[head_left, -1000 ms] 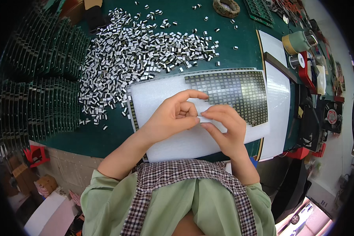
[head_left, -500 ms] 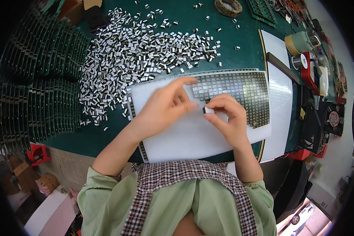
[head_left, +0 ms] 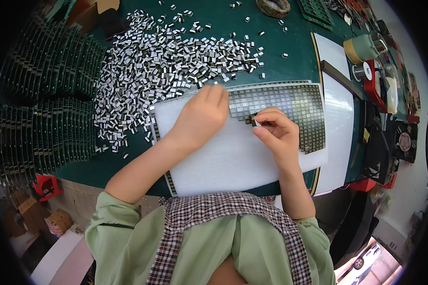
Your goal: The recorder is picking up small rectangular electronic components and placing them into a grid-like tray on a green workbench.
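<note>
A small white-and-black block (head_left: 256, 122) is pinched between the thumb and forefinger of my right hand (head_left: 281, 135). That hand hovers over the lower left edge of a grid of small dark square pieces (head_left: 290, 114), laid in rows on a white foam sheet (head_left: 218, 166). Farther left, my left hand (head_left: 203, 116) is closed, its fingers bunched and pointing away from me at the sheet's far edge, beside a heap of loose white-and-black blocks (head_left: 152, 71). Its fingertips are turned away, so whatever they hold is hidden.
Stacked green circuit boards (head_left: 62, 128) rise at the left. Along the right lie a white board (head_left: 335, 118), a dark bar (head_left: 341, 80), a solder spool (head_left: 361, 71) and a green-and-yellow container (head_left: 359, 50). A tape roll (head_left: 273, 7) rests at the far side of the green table (head_left: 290, 71).
My left hand has moved away from my right hand, outward toward the heap, and its fingers have closed. My right hand has shifted slightly up, with the block tilted differently in its pinch.
</note>
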Tool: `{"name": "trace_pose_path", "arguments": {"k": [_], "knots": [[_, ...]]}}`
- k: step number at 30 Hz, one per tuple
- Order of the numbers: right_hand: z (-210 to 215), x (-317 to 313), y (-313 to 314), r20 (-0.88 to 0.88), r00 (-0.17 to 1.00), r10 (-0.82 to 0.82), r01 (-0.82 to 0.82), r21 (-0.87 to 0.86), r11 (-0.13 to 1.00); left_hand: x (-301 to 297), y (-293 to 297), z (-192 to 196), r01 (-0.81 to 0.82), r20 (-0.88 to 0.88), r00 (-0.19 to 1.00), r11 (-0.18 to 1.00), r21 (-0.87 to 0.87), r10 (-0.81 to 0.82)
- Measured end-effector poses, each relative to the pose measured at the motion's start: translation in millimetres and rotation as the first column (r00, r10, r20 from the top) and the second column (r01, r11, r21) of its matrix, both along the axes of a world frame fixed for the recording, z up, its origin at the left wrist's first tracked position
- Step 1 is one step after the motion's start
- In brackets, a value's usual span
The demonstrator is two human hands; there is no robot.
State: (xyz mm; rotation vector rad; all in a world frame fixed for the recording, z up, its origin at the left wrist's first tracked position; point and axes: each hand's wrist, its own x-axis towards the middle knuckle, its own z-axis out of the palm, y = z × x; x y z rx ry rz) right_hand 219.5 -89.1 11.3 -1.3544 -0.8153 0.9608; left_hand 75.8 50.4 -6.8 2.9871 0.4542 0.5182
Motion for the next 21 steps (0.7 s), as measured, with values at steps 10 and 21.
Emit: {"name": "trace_pose_path", "arguments": {"k": [10,21], "knots": [[-0.5,-9.9,0.4,0.631,0.77,-0.089,-0.036,0.182,0.983,-21.9,-19.7,8.1,0.266,0.045,0.936,-0.618,-0.739,0.349],[2.4,-15.1,2.7,0.612,0.787,-0.08,-0.052,0.195,0.979,-18.5,-29.7,6.6,0.268,0.036,0.929,-0.604,-0.751,0.368]]}}
